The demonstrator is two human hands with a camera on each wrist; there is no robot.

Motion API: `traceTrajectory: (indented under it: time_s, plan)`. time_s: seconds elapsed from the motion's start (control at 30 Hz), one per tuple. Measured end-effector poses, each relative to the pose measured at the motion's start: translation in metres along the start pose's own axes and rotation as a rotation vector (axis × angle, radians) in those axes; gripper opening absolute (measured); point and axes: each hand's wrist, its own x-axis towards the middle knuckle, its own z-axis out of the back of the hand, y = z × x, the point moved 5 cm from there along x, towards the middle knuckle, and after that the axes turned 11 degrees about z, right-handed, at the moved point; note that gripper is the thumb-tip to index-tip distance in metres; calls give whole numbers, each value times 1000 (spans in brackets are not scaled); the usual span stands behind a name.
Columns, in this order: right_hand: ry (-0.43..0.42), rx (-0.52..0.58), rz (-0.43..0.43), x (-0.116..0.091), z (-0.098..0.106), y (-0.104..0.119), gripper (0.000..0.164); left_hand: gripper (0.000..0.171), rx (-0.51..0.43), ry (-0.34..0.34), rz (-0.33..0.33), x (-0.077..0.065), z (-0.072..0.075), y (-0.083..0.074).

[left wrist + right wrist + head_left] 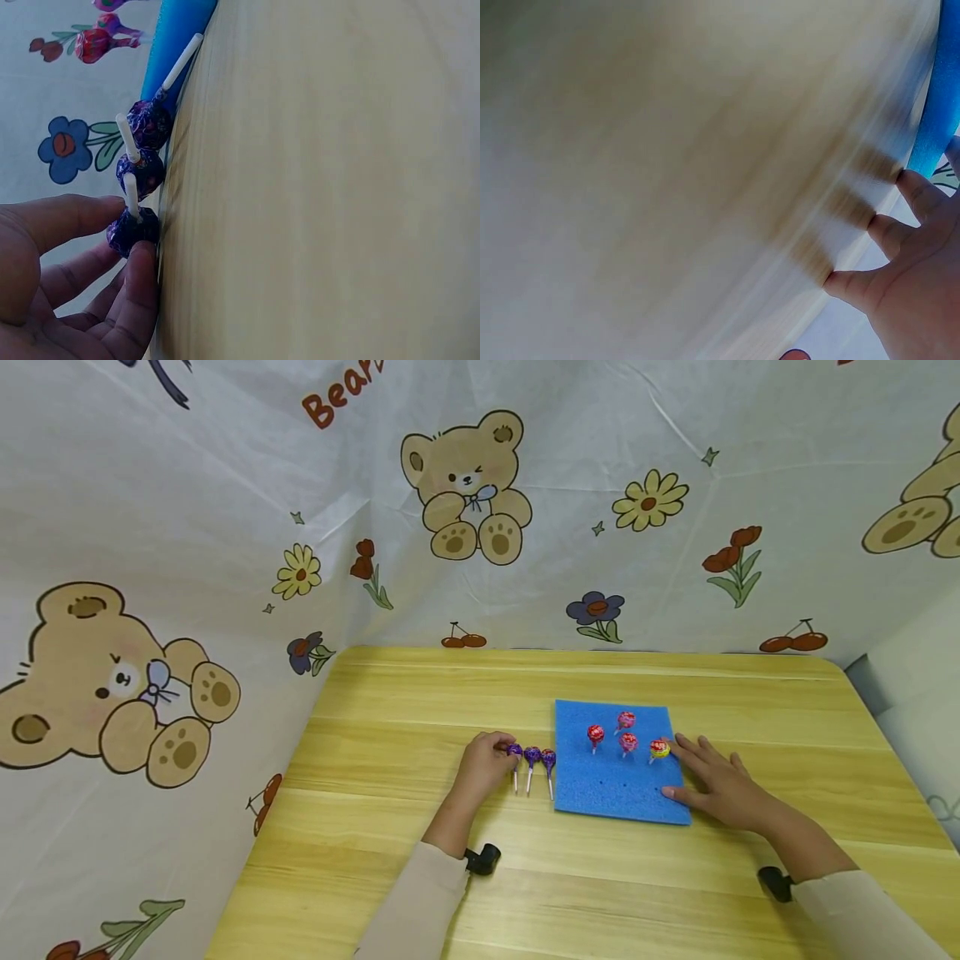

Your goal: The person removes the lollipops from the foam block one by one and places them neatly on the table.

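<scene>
Three purple-wrapped lollipops (532, 755) lie in a row on the table, left of a blue foam board (622, 802). My left hand (486, 767) pinches the leftmost purple lollipop (133, 232) by its wrapped head, between thumb and fingers; its white stick points toward me. Standing in the foam are several more lollipops: a red one (596, 733), two pink ones (627, 742) and a yellow-and-red one (659, 749). At the board's right edge rests my right hand (723, 787), fingers spread, thumb on the board. In the right wrist view its fingertips touch the tabletop.
The wooden table (420, 693) extends around the board. Small dark holes (625, 785) mark the front part of the foam. A white cloth (555, 527) printed with bears and flowers hangs behind and to the left of the table.
</scene>
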Motion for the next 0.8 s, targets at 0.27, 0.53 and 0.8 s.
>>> traceTrajectory:
  time_s: [0.27, 0.53, 0.8]
  plan:
    - [-1, -3, -6, 0, -1, -2, 83, 32, 33, -11, -17, 0, 1, -1]
    - [0, 3, 0, 0, 1, 0, 83, 33, 25, -23, -18, -3, 6, -4]
    - [0, 3, -3, 0, -1, -3, 84, 35, -80, -9, -77, -8, 13, -13]
